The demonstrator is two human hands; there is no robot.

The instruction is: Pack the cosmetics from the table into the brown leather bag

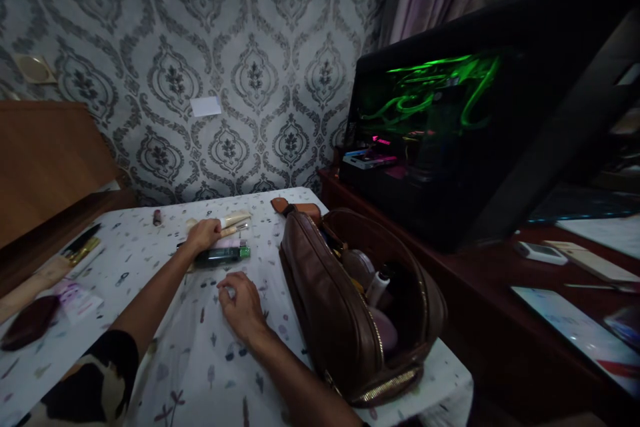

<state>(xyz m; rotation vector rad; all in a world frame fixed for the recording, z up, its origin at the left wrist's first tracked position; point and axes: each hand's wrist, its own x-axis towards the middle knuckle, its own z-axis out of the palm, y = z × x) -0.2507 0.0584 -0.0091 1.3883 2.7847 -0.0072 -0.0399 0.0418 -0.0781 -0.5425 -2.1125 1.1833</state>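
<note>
My left hand reaches over a small group of cosmetics on the white patterned tablecloth, its fingers bent down and closed. Whatever they hold is hidden. By its fingertips lie a cream tube and a slim beige stick-like item. A dark green bottle lies on its side just below that hand. My right hand hovers or rests near the cloth, fingers loosely curved and apart, with nothing in it. To its right stands a brown toiletry bag, unzipped, with a white bottle and other cosmetics inside.
Another person's forearm comes in from the left, beside brushes and a dark red pouch. A computer case with green lights stands right. An orange-brown item lies behind the bag.
</note>
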